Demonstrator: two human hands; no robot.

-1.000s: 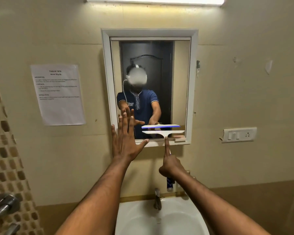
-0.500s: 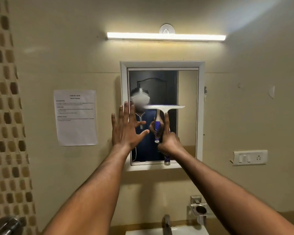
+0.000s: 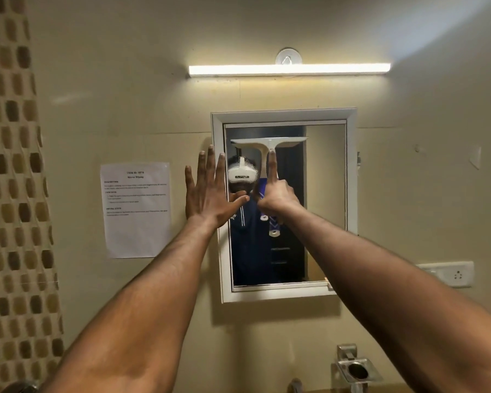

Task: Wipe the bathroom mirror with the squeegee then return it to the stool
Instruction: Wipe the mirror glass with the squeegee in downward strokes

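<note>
one squeegee lies with its white blade across the upper part of the one bathroom mirror, just below the top of the white frame, its handle pointing down. the right hand has its grip closed around the handle, with the index finger stretched up along the neck toward the blade. the left hand is flat and spread wide, holding nothing, its palm against the wall and the left edge of the frame, the thumb reaching onto the glass.

probable step: start of a downward pass from the top of the glass.

risks, as judgement: the blade does not span the full width, so the strip of glass at the right could be left unwiped unless a second pass is made; uneven pressure from the single extended finger could tilt the blade and leave streaks; the left thumb on the glass could leave a mark in the wiped area.

count: one squeegee, one mirror, two hands, one tube light above, one paper notice on the wall at left, one switch plate at right, one metal holder at lower right. the stool is not in view.
</note>
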